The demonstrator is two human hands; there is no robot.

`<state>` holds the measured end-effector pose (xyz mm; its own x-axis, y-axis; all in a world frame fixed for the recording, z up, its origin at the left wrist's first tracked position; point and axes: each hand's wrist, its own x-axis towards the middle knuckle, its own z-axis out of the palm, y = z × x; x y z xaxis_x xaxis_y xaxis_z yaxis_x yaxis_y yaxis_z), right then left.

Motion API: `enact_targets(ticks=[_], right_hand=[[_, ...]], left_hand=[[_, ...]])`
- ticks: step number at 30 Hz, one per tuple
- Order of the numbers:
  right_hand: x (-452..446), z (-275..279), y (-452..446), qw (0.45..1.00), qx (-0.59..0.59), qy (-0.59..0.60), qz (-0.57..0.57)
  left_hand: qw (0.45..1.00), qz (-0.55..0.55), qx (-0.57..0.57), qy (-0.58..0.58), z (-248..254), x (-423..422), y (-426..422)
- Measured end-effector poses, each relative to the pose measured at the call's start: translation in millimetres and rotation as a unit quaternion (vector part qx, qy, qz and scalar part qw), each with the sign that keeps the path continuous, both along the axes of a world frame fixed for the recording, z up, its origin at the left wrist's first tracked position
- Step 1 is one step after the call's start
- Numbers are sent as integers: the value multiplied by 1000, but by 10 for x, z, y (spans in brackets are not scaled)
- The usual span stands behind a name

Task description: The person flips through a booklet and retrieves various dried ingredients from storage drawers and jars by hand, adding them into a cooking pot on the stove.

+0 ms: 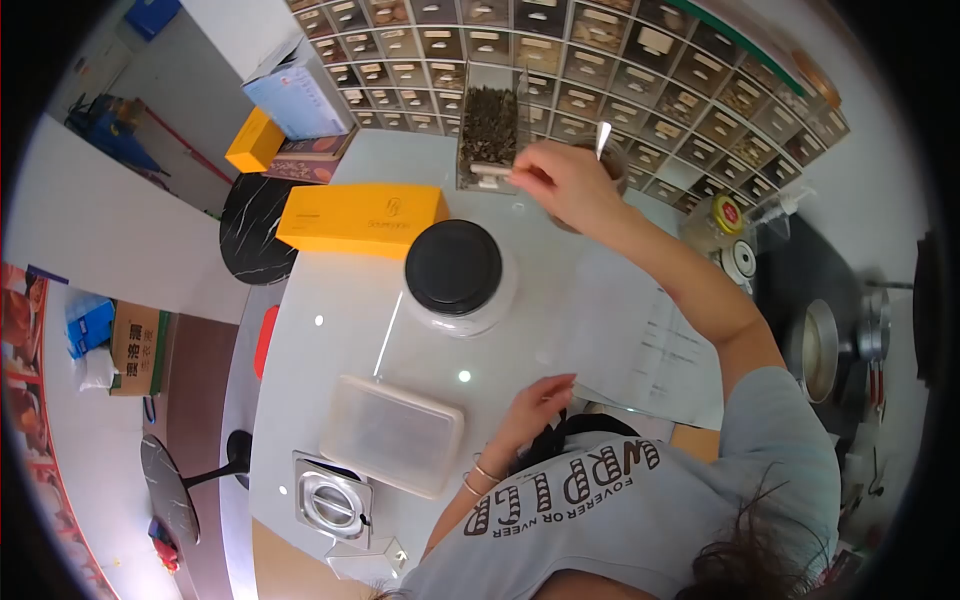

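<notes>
My right hand (572, 185) reaches to the cabinet, its fingers closed on the front edge of a clear drawer (489, 130). Dark dried leaves fill that drawer, which sticks out from the rest. Behind the hand, mostly covered, stands a round container (617, 160) with a shiny spoon (602, 138) upright in it. My left hand (538, 408) is low by the near table edge, fingers loosely stretched out and holding nothing. In front of it is a clear jar with a black lid (453, 266).
A yellow box (360, 218) lies left of the jar. Nearer are a lidded plastic container (392, 432) and a steel lid (333, 500). Printed sheets (650, 350) lie at right, near jars (712, 222) and pans (820, 350). The drawer cabinet (640, 80) lines the back.
</notes>
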<state>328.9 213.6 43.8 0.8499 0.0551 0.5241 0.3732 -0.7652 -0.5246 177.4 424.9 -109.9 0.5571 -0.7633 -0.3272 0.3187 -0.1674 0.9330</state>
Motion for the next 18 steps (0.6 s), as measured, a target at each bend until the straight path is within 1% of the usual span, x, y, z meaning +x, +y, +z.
enact_targets(ticks=[1,3,5,7,8,9,10,11,13,14,16,17,18], right_hand=[[-278,113,-51,1000,-24,-16,-4],[-782,180,-129,998,-53,-26,-22],[-1247,183,-222,987,-132,-92,-15],[-1533,166,-323,987,-141,-76,-32],[-1664,166,-356,990,-129,-47,-36],[-1785,167,-408,992,-119,-21,-41],[-1919,159,-477,992,-114,-17,-53],[-2080,140,-553,991,-121,12,-55],[-2438,119,-733,986,-137,75,-56],[-2603,239,-829,985,-133,83,-68],[-2853,618,-1070,964,-223,60,-134],[-2907,679,-1213,963,-216,66,-149],[-2909,723,-1399,961,-258,34,-97]], left_hand=[[1000,-9,-1,0,65,30,-49],[987,80,-104,87,287,126,-206],[946,143,-236,170,526,282,-509],[881,127,-336,307,748,456,-809],[884,123,-326,313,758,495,-925],[836,57,-400,371,764,518,-1053],[774,-10,-467,428,767,506,-1186],[774,-18,-456,438,766,456,-1318],[813,-58,-403,417,749,257,-1592],[811,-65,-395,427,747,118,-1702],[832,-52,-330,443,786,-95,-1912],[833,-61,-318,449,801,-196,-2003],[849,-87,-293,430,821,-292,-2107]])
